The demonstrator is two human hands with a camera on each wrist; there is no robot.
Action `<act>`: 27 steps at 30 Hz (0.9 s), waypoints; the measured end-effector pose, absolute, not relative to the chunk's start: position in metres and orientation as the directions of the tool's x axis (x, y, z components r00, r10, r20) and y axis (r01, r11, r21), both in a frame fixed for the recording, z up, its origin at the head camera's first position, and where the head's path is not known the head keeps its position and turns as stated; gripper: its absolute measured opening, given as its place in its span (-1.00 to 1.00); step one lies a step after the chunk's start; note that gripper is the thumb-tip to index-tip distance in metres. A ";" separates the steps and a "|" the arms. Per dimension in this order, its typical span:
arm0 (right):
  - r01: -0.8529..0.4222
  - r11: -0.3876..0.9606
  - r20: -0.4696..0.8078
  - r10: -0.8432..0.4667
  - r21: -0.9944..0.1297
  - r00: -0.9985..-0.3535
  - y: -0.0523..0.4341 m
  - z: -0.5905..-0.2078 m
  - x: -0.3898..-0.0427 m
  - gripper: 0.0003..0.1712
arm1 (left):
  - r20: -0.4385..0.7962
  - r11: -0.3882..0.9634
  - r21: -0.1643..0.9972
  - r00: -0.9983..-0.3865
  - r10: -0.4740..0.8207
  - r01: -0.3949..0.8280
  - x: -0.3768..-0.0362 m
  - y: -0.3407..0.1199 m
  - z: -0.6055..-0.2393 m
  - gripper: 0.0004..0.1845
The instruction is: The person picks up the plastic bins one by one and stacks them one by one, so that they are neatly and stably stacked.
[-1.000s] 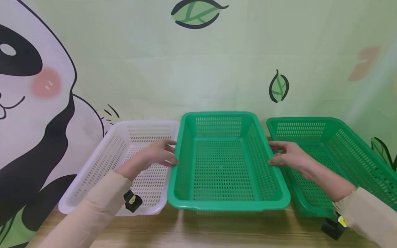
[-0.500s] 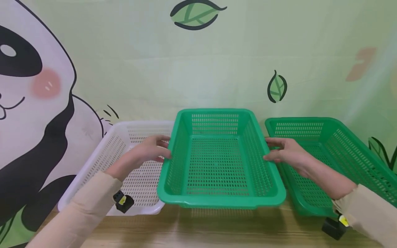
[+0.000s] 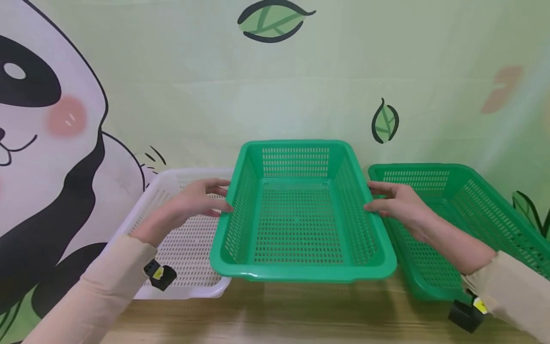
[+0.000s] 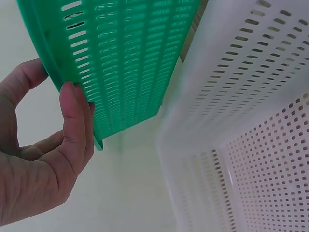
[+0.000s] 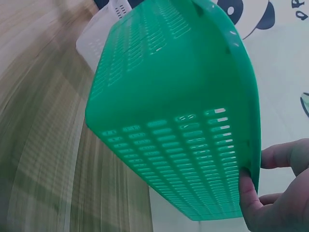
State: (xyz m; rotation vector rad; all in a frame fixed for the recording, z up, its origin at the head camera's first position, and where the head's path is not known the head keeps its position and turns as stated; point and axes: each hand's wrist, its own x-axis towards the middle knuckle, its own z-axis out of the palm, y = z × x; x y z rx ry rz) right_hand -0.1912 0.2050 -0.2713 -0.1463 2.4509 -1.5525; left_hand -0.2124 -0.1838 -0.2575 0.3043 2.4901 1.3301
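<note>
A green slotted plastic basket (image 3: 301, 273) is held up above the table between two hands, nothing inside it. Its left rim is pinched by my left hand (image 3: 195, 197), which overlaps the white basket in the head view. At the opposite rim, my right hand (image 3: 401, 204) pinches the edge the same way. The left wrist view shows thumb and fingers (image 4: 75, 116) on both sides of the green rim. From the right wrist, the basket's underside and slotted wall (image 5: 183, 150) appear raised off the wood, with the thumb and fingers at its rim.
A white perforated basket (image 3: 185, 290) stands on the wooden table (image 3: 266, 317) to the left, partly covered by the raised one. Another green basket (image 3: 417, 166) stands to the right. Behind them hangs a pale green cloth (image 3: 193, 86) printed with a panda and leaves.
Both hands have lifted the middle green basket higher and shifted it a little to the left. It now overlaps more of the white basket. The white and right-hand green baskets stayed put.
</note>
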 end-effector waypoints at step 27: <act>-0.063 0.224 -0.007 -0.296 -0.973 -0.955 0.174 -0.264 -0.176 -0.27 | -0.116 0.656 0.747 -0.950 0.291 0.110 -0.201 -0.227 -0.227 -0.24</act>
